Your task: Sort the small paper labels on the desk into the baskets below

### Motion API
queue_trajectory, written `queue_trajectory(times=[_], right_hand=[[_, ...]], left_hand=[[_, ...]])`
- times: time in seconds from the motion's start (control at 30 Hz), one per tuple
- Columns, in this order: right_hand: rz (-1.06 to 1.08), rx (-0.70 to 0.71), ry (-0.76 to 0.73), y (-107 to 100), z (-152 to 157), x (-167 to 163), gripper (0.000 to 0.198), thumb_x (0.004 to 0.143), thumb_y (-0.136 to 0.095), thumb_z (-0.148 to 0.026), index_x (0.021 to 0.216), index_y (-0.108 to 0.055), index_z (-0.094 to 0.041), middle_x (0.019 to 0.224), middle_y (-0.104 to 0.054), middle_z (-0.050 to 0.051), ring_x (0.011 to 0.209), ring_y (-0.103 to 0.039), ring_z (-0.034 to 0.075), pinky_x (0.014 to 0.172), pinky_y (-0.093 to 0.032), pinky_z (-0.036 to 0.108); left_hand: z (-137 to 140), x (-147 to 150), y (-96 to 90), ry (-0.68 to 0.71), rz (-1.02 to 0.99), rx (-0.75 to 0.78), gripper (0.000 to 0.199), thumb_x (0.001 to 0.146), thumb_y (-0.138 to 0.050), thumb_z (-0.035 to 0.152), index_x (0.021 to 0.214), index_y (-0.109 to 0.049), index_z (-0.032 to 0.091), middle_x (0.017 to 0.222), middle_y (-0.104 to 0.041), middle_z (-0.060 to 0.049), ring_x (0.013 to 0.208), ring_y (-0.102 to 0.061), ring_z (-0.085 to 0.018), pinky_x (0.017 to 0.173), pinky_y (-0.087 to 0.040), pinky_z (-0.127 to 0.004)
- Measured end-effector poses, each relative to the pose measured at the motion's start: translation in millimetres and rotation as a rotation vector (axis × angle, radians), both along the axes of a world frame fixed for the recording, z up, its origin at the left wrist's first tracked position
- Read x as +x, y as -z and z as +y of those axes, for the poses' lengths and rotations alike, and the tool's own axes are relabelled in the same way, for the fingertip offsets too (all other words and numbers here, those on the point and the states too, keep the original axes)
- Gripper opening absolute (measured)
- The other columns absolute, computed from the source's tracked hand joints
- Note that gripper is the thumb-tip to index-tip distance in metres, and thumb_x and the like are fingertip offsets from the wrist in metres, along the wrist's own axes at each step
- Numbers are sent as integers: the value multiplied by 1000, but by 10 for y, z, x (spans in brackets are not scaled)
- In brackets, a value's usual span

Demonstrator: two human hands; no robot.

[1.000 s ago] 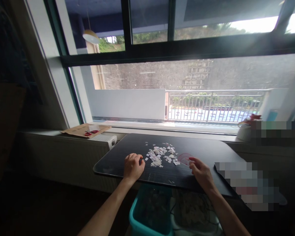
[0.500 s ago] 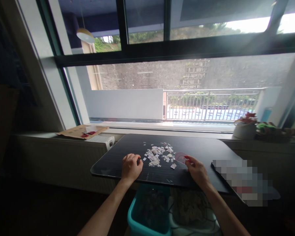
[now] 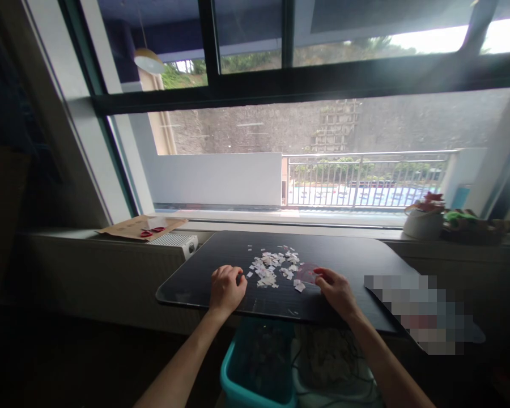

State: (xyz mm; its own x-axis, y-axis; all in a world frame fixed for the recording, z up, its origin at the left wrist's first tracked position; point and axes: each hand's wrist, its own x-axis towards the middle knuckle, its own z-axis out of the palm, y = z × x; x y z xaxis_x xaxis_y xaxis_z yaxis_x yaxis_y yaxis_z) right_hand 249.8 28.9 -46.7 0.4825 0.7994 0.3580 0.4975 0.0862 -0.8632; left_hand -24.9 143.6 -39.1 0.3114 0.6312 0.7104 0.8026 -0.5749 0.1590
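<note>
My right hand (image 3: 334, 288) pinches the edge of a clear, pink-tinted plastic piece (image 3: 307, 273), flat and rounded like a protractor. Its left side reaches the small pale paper pieces (image 3: 268, 272), which lie scattered in a loose heap mid-table. A slightly bigger paper piece (image 3: 299, 287) lies just below it. Left of the heap, my left hand (image 3: 227, 289) rests with curled fingers on the dark table (image 3: 344, 252). A dark spot shows between its thumb and forefinger; whether that is an object or the tabletop I cannot tell.
Beneath the table's front edge stand a turquoise bin (image 3: 227, 371) and a pale bin (image 3: 306, 396). A blurred-out flat item (image 3: 412, 311) lies at the right. Red-handled scissors (image 3: 153, 232) rest on brown paper (image 3: 125, 228). A white pot (image 3: 423, 224) stands on the sill.
My right hand has shifted slightly left, sliding the pink-tinted plastic piece closer over the edge of the paper heap. My left hand has stayed put.
</note>
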Motion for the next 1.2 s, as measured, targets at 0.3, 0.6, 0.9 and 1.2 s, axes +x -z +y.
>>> queue_trajectory(times=[0.3,0.6,0.9,1.2], right_hand=[[-26,-5,-65,-57,-63,-99,36,71,-57,-36,97,-73,-16,60,-63,-1,54,-53,13,55,-42,25],[114,-27,-12,-146,-338,-81,31,71,-52,-33,91,-68,-15,62,-63,0,49,-51,13,49,-40,24],[26,16,55,-94,-307,-57,32,68,-51,-33,86,-70,-15,65,-67,3,64,-60,19,61,-44,28],[28,24,92,-79,-310,-49,30,70,-52,-33,88,-69,-16,78,-71,5,70,-63,21,69,-46,31]], left_hand=[[-8,-2,-6,2,4,-2,11,77,-50,22,76,-61,21,80,-64,-6,91,-56,-25,86,-40,-40],[-13,-2,-2,-2,-6,-5,10,76,-50,22,76,-60,21,81,-65,-5,92,-56,-25,87,-39,-39],[-2,-3,-2,-4,-7,-13,12,76,-50,23,76,-61,21,81,-65,-6,93,-56,-25,87,-39,-40],[-11,-6,-7,-1,-5,-12,12,77,-49,23,77,-61,21,82,-65,-6,93,-56,-26,88,-39,-41]])
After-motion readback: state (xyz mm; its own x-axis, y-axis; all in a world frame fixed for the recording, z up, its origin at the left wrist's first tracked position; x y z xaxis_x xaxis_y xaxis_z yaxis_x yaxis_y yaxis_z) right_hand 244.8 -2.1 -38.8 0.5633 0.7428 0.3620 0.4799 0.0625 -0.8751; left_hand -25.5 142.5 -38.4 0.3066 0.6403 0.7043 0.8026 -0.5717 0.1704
